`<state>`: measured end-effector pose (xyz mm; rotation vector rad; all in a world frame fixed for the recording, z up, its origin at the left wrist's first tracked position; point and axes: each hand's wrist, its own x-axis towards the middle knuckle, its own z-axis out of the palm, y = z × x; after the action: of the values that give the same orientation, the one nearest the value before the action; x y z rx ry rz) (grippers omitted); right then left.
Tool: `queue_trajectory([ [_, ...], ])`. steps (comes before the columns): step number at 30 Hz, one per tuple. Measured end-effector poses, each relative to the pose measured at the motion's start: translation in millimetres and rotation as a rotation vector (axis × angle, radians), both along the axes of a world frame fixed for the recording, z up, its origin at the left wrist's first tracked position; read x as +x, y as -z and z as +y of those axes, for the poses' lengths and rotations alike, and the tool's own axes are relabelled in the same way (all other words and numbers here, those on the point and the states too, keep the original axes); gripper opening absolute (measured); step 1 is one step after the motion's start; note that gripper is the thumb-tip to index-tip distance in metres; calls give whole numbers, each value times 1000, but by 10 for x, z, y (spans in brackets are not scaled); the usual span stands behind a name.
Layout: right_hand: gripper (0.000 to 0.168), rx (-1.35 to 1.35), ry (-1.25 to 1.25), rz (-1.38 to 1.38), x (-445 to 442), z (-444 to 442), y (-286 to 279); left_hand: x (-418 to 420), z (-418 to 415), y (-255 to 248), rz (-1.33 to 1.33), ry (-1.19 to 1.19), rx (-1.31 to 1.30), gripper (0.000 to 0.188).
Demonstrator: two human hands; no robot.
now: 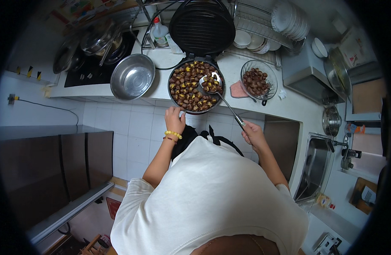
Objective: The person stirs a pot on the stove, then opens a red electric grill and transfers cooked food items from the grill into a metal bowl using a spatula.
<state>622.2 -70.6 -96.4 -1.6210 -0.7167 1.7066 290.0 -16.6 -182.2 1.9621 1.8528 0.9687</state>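
An electric griddle pan with a ridged black lid raised behind it stands on the counter before me. Many roasted chestnuts, split with yellow flesh showing, fill it. In my right hand is the dark handle of a metal serving spoon. Its bowl lies over the right part of the pan and carries several chestnuts. My left hand rests by the counter's front edge, just below the pan's left front rim, thumb apart from the fingers. Nothing shows in it. Whether its fingertips touch the pan is unclear.
Left of the pan, a steel bowl sits near the counter edge. On the right, a glass bowl holds more chestnuts, beside a pink cloth. Behind are a dish rack and a bottle. A sink lies far right.
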Motion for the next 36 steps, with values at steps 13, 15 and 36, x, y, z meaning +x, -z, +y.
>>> queue_trajectory([
  [13,33,33,-195,85,-734,573,-426,-505,-109,-139,-32,-113,-20,22],
  [15,33,48,-221,120,-1012,714,-502,-682,-103,-164,-36,-132,-23,22],
  [36,20,100,-376,-102,-3116,1505,92,-2183,-227,-164,-52,-232,-62,20],
])
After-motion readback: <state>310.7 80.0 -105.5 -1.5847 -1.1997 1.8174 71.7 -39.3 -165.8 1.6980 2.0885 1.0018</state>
